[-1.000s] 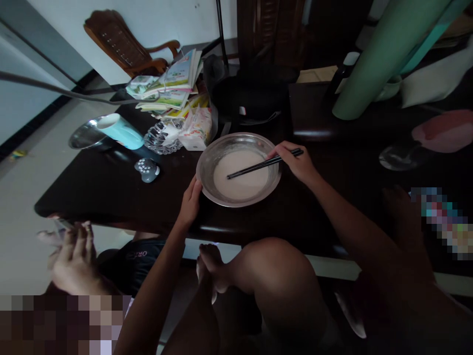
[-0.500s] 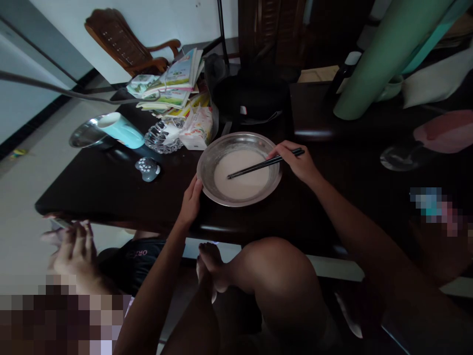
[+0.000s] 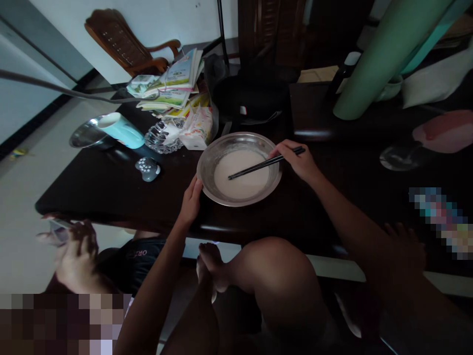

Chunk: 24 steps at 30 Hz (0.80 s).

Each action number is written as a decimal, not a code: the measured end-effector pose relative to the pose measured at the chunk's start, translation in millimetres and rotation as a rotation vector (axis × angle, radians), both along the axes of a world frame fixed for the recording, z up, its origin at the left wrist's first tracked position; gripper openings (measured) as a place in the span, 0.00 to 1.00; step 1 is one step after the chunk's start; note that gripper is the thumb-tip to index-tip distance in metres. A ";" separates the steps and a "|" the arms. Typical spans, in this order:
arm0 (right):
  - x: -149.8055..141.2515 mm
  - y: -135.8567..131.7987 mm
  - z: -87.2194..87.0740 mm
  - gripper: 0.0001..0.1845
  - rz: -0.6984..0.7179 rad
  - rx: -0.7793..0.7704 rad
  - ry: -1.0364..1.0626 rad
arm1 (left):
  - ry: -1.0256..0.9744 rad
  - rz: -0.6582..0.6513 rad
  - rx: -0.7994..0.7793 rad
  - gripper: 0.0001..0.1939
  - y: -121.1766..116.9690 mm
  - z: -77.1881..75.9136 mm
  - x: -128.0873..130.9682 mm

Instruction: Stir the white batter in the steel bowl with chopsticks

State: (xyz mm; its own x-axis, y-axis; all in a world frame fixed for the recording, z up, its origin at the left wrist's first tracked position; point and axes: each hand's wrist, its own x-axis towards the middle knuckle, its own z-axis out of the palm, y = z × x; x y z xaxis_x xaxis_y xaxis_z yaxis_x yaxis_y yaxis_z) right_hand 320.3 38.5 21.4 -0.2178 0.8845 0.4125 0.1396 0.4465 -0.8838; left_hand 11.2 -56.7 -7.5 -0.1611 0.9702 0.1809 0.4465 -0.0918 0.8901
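Note:
A wide metal bowl with a pale, batter-like liquid in it stands on the dark table. Against its left side rests my left hand, gripping the bowl below the rim; the thumb side is partly hidden. My right hand is closed round a pair of black chopsticks at the bowl's right edge. The chopsticks slant down to the left, side by side, and their tips are at the liquid near the middle of the bowl.
Left of the bowl are a grey game controller, a light-blue cup, a glass dish, a tissue pack and stacked booklets. A green cylinder stands back right. Another person's hand is lower left; another hand is right.
My hands, the bowl and the chopsticks have hardly moved. The other person's hand at lower left has turned slightly, and the other hand at the right has shifted left towards my forearm.

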 end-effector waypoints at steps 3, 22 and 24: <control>6.4 4.0 1.1 0.19 -0.095 0.037 0.009 | -0.006 -0.008 0.004 0.32 0.1 -0.4 -0.1; 21.8 11.3 4.7 0.18 -0.190 0.055 0.184 | 0.003 -0.007 0.008 0.33 -0.1 2.0 1.3; 25.0 15.4 1.5 0.19 -0.184 0.037 0.219 | 0.004 -0.005 0.008 0.33 -0.2 2.0 1.3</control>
State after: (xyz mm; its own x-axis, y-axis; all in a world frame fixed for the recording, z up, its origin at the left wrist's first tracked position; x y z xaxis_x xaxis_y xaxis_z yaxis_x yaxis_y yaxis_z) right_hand 345.3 53.9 22.8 0.0429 0.8843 0.4649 0.0288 0.4640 -0.8853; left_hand 12.5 -56.9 -5.6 -0.1556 0.9696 0.1889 0.4495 -0.1008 0.8876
